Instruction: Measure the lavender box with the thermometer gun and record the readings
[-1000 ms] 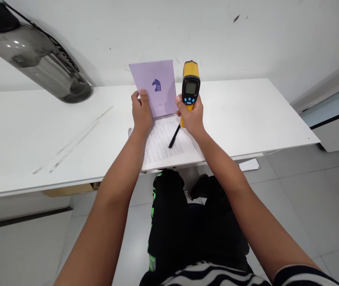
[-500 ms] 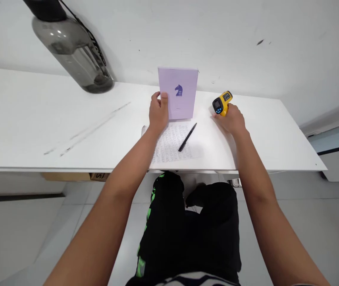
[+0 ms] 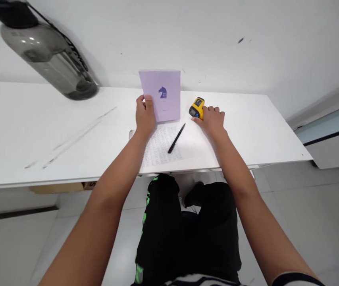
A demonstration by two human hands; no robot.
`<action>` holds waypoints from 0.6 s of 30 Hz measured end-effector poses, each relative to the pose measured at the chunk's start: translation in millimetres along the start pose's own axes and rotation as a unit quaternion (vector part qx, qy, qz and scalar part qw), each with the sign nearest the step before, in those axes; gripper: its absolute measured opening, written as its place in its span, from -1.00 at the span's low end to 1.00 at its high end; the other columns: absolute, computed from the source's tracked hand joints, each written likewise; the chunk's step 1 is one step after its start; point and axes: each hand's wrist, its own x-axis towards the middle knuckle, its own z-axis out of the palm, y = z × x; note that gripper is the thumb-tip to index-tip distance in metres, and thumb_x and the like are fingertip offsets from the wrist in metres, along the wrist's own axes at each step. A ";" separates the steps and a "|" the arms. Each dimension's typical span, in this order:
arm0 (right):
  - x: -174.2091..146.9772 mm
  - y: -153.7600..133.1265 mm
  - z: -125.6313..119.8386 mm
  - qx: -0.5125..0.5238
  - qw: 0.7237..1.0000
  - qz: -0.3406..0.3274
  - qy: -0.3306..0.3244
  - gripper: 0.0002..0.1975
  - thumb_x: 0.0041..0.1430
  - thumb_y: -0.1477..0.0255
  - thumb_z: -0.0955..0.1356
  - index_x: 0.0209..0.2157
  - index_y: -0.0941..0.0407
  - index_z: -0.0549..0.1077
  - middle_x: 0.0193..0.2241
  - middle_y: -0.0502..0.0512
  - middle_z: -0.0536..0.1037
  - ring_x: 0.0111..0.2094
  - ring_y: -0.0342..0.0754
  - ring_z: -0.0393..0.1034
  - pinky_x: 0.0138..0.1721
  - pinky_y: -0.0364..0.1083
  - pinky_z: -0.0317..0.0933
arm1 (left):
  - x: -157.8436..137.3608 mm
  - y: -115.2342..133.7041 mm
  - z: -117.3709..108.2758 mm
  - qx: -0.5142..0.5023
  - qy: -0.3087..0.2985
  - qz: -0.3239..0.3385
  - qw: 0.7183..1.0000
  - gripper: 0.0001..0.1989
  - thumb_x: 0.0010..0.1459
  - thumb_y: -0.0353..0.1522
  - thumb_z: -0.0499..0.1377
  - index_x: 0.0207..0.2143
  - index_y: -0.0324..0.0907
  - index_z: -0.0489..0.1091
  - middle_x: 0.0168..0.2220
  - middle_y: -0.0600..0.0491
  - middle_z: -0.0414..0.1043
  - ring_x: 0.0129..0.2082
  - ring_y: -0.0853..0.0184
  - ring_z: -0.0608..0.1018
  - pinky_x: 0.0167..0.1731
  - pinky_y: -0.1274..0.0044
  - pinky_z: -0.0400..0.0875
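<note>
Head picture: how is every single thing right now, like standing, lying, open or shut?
Purple notebook: held up by left hand, cover facing the camera; looks shut
Yellow thermometer gun: in right hand; screen too small to read
Black pen: lying slanted on the paper
Paper: flat, covered in writing
Bottle: standing, lid on, partly filled
White table: streaked with dark marks

left hand [image 3: 146,118] holding a purple book [image 3: 166,102] with a horse [image 3: 162,92], right hand [image 3: 212,119] holding a yellow gadget [image 3: 198,106], black pen [image 3: 176,138] on paper [image 3: 157,149], big grey bottle [image 3: 52,61]
</note>
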 end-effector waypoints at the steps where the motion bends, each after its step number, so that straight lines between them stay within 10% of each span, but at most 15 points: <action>1: -0.9 -0.5 1.5 0.001 1.000 -0.005 -0.004 -0.18 0.48 -0.24 0.28 0.33 0.18 0.46 0.19 0.56 0.57 0.22 0.48 0.39 0.19 0.38 0.28 | 0.4 -0.1 -0.3 -0.001 -0.001 0.000 1.000 -0.05 0.19 0.55 0.05 0.24 0.08 0.46 0.00 -0.10 0.60 0.29 -0.06 0.58 0.25 0.18 0.52; 8: -18.8 -11.7 -16.4 0.022 0.996 -0.053 0.062 -0.29 0.54 -0.07 0.31 0.45 0.11 0.45 0.38 0.51 0.52 0.39 0.50 0.33 0.35 0.40 0.19 | -0.5 3.6 -2.3 0.010 -0.001 -0.004 1.000 -0.13 0.27 0.49 0.08 0.22 0.05 0.45 0.00 -0.09 0.63 0.21 0.00 0.66 0.16 0.24 0.58; 18: -55.0 -35.8 3.1 0.110 0.942 -0.309 -0.071 -0.64 0.61 0.26 0.32 0.18 -0.06 0.73 -0.08 0.19 0.82 -0.16 0.15 0.66 -0.17 0.03 0.35 | -3.9 3.8 -2.2 0.009 0.003 -0.015 1.000 -0.10 0.22 0.51 0.11 0.23 0.07 0.46 -0.04 -0.08 0.63 0.19 -0.06 0.66 0.14 0.16 0.56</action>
